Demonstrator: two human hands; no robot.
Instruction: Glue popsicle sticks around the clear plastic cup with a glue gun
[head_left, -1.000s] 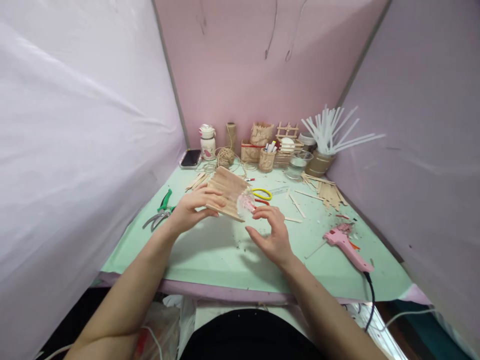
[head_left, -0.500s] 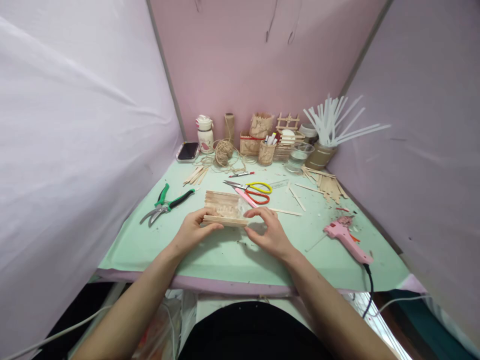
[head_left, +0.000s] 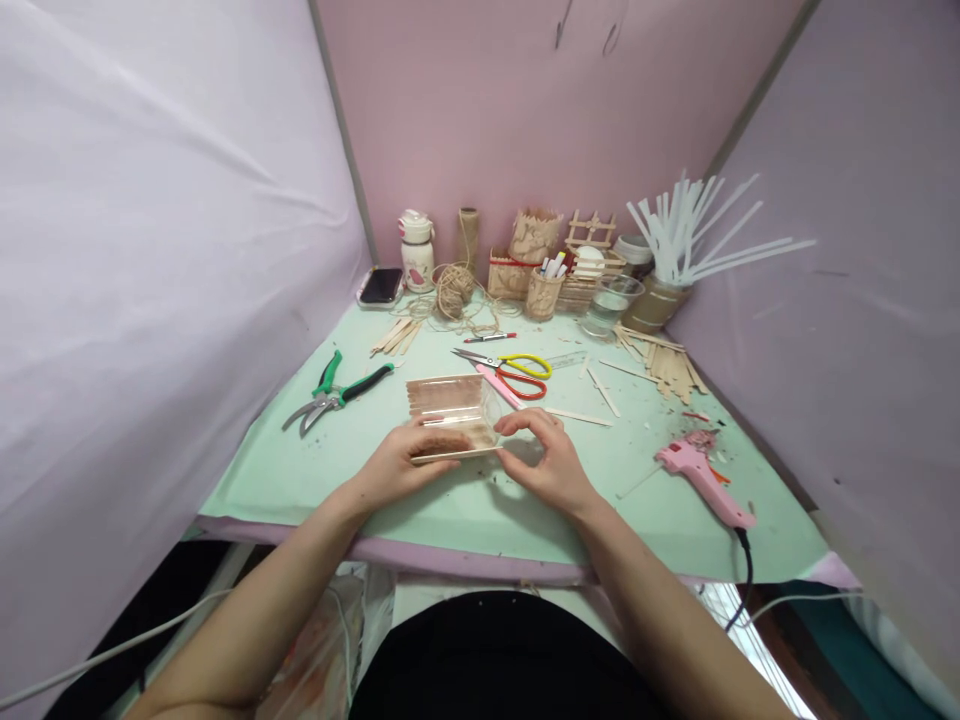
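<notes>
A half-round piece of wooden craft sticks, with shiny clear plastic on its inner side, lies on its side between my hands, its hollow facing up toward me. My left hand is closed around its near left edge, fingers inside and thumb along the front. At the right end, my right hand pinches the clear plastic edge between thumb and curled fingers. Just behind the piece lie scissors with one yellow and one red handle, over a pink strip-like tool.
Green-handled pruning shears lie at left, a pink glue gun with its cord at right. Loose craft sticks, a water cup, twine, a bottle, a phone and glue sticks stand or lie behind.
The craft-stick piece has been tipped so its hollow, plastic-lined inside shows more. Both hands keep their hold. The whole view has shifted slightly.
</notes>
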